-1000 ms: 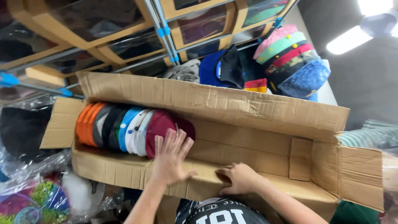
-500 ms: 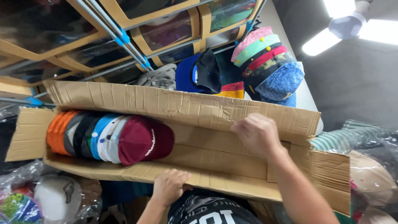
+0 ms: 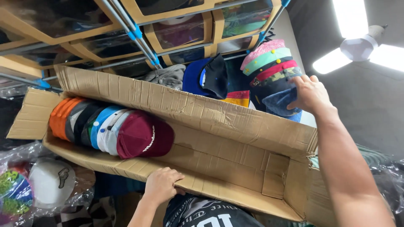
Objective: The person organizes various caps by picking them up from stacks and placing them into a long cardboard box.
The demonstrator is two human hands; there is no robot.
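Our left hand [image 3: 161, 183] curls over the near wall of the long brown cardboard box [image 3: 219, 168], fingers gripping its edge. Inside, at the box's left end, sits a nested row of caps [image 3: 107, 128] running from orange to maroon. Our right arm stretches up and away, the right hand [image 3: 310, 94] closed on the denim-blue cap [image 3: 280, 102] at the bottom of a tall multicoloured cap stack [image 3: 269, 67] beyond the box. Its fingertips are hidden behind that cap; the forearm is cut off below.

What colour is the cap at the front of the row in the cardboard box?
Dark red, with white stitching: the front cap, seen clearly in the head view.
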